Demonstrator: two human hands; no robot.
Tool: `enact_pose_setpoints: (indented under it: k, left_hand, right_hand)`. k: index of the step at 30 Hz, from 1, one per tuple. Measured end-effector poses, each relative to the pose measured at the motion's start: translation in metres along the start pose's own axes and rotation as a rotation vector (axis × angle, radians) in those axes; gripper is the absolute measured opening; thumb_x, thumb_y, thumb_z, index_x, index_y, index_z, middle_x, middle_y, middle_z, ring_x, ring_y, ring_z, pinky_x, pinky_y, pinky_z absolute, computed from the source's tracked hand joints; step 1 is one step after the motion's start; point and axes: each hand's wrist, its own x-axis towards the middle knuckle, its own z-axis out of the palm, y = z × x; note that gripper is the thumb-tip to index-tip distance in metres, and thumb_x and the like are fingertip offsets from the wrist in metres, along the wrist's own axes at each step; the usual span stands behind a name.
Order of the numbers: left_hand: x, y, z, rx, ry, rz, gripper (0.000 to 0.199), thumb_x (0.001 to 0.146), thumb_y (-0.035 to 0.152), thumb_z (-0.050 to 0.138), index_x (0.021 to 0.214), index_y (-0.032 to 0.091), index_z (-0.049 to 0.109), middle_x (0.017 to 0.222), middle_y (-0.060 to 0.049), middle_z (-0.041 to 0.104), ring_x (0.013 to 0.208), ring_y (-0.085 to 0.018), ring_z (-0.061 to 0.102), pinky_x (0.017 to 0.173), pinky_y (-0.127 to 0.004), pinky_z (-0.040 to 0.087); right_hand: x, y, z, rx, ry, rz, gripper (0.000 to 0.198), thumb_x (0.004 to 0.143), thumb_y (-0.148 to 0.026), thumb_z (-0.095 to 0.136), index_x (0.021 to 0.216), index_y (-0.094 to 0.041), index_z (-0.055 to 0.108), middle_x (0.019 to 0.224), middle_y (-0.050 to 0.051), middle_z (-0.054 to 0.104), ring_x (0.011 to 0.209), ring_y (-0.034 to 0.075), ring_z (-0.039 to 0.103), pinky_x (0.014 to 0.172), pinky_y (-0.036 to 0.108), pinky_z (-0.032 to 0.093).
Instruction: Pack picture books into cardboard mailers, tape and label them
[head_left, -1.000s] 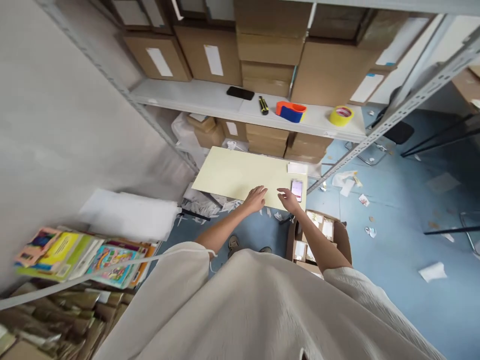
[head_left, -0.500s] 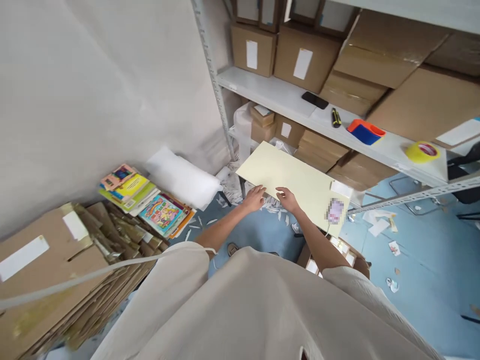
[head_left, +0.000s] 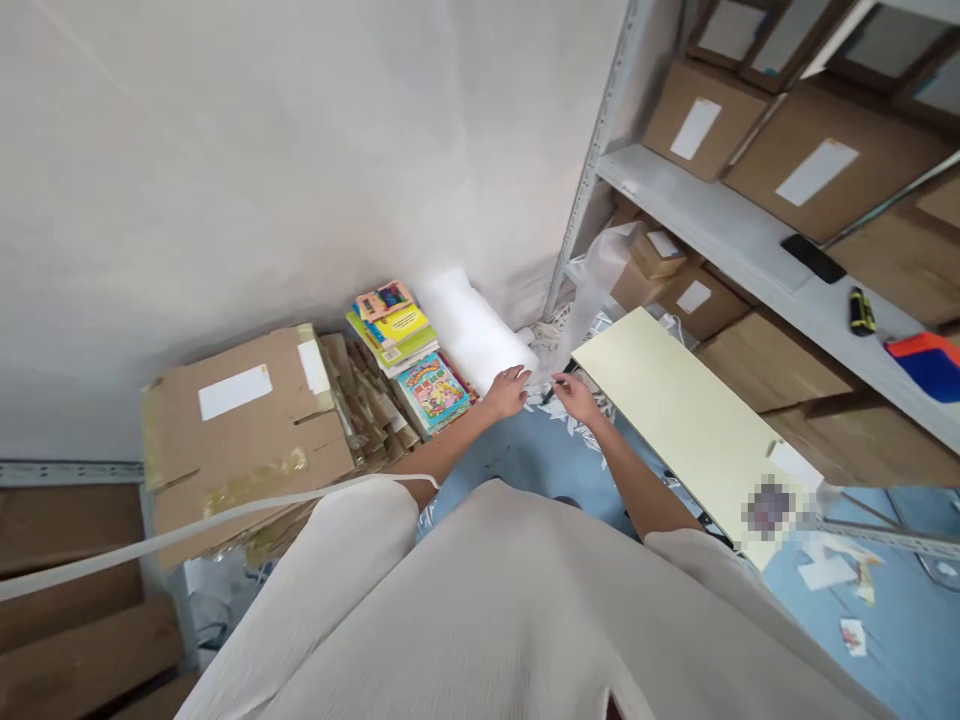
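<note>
My left hand (head_left: 508, 391) is held out in front of me with its fingers apart and nothing in it. It appears in front of the end of a white roll of packing material (head_left: 484, 335). My right hand (head_left: 576, 396), also empty with fingers apart, is close by, near the left corner of a pale yellow table (head_left: 675, 385). A gap separates the two hands. Left of the roll lies a stack of colourful books (head_left: 431, 388). A blurred-out item (head_left: 768, 506) lies at the table's near right end.
Flattened cardboard boxes (head_left: 247, 400) are piled at the left. A metal shelf (head_left: 720, 220) at the right bears cartons (head_left: 817, 160), a black phone (head_left: 813, 258), a yellow-black cutter (head_left: 862, 311) and a red-blue tape dispenser (head_left: 930, 365). Paper scraps (head_left: 581, 425) litter the blue floor.
My view has swung left, so the table and shelf now sit further right, and the books and roll are nearer the middle. Both hands keep their empty, spread pose.
</note>
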Motion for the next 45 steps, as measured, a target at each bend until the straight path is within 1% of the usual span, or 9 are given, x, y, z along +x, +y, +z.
enact_pose_setpoints:
  k: [8,13,20,25,28,32,36,40,45]
  left_hand:
    - [-0.044,-0.068,-0.015,-0.052,0.065,-0.219,0.064,0.106,0.02,0.056,0.169,0.014,0.053,0.184,-0.021,0.045,0.17,-0.033,0.045,0.14,-0.051,0.037]
    - [-0.055,-0.111,-0.026,-0.11,0.163,-0.364,0.063,0.104,0.02,0.056,0.167,0.015,0.057,0.181,-0.021,0.048,0.168,-0.035,0.046,0.138,-0.054,0.042]
    - [-0.038,-0.187,-0.071,-0.163,0.395,-0.622,0.062,0.101,0.016,0.056,0.163,0.016,0.064,0.172,-0.02,0.057,0.16,-0.037,0.054,0.136,-0.055,0.044]
    - [-0.02,-0.241,-0.103,-0.237,0.568,-0.858,0.061,0.1,0.017,0.056,0.16,0.015,0.065,0.171,-0.021,0.056,0.16,-0.039,0.053,0.135,-0.056,0.044]
    - [-0.01,-0.263,-0.112,-0.299,0.663,-0.927,0.06,0.098,0.018,0.058,0.158,0.02,0.067,0.172,-0.018,0.055,0.158,-0.042,0.053,0.134,-0.062,0.043]
    - [0.0,-0.279,-0.118,-0.344,0.697,-0.984,0.053,0.097,0.018,0.058,0.148,0.021,0.072,0.163,-0.018,0.061,0.15,-0.042,0.06,0.13,-0.062,0.048]
    - [0.006,-0.283,-0.12,-0.363,0.738,-1.012,0.045,0.097,0.017,0.06,0.139,0.022,0.075,0.152,-0.017,0.067,0.144,-0.04,0.065,0.128,-0.058,0.05]
    - [0.007,-0.282,-0.123,-0.39,0.834,-1.03,0.045,0.096,0.016,0.06,0.138,0.02,0.077,0.148,-0.016,0.075,0.141,-0.037,0.069,0.129,-0.053,0.051]
    - [0.004,-0.273,-0.123,-0.404,0.895,-1.055,0.044,0.095,0.018,0.064,0.135,0.018,0.08,0.142,-0.015,0.08,0.141,-0.037,0.07,0.129,-0.053,0.051]
  right_hand:
    - [0.062,-0.045,0.062,-0.024,-0.177,-0.113,0.036,0.1,-0.039,0.065,0.128,-0.023,0.08,0.141,0.014,0.081,0.108,0.027,0.079,0.113,0.049,0.063]
    - [0.11,-0.068,0.103,-0.029,-0.328,-0.174,0.037,0.101,-0.041,0.065,0.13,-0.025,0.08,0.142,0.013,0.08,0.108,0.027,0.079,0.11,0.049,0.065]
    - [0.219,-0.119,0.16,-0.027,-0.547,-0.258,0.038,0.099,-0.036,0.065,0.133,-0.025,0.08,0.145,0.013,0.079,0.113,0.027,0.079,0.111,0.049,0.065]
    - [0.297,-0.16,0.204,0.013,-0.636,-0.341,0.042,0.098,-0.04,0.067,0.135,-0.026,0.08,0.147,0.012,0.078,0.119,0.029,0.078,0.11,0.05,0.065]
    - [0.327,-0.176,0.229,0.03,-0.661,-0.363,0.045,0.096,-0.041,0.069,0.137,-0.025,0.079,0.159,0.015,0.07,0.128,0.032,0.076,0.109,0.05,0.066]
    - [0.347,-0.189,0.258,0.058,-0.685,-0.362,0.054,0.093,-0.04,0.073,0.144,-0.024,0.076,0.174,0.017,0.058,0.14,0.036,0.071,0.113,0.052,0.063]
    - [0.354,-0.197,0.274,0.095,-0.722,-0.337,0.054,0.093,-0.039,0.072,0.144,-0.024,0.075,0.161,0.014,0.07,0.141,0.034,0.071,0.118,0.053,0.06]
    - [0.357,-0.202,0.277,0.141,-0.715,-0.306,0.049,0.092,-0.04,0.073,0.138,-0.024,0.077,0.145,0.013,0.079,0.132,0.032,0.076,0.117,0.052,0.061]
    - [0.354,-0.208,0.264,0.179,-0.599,-0.258,0.039,0.089,-0.039,0.073,0.124,-0.022,0.079,0.131,0.014,0.084,0.118,0.03,0.08,0.113,0.051,0.063]
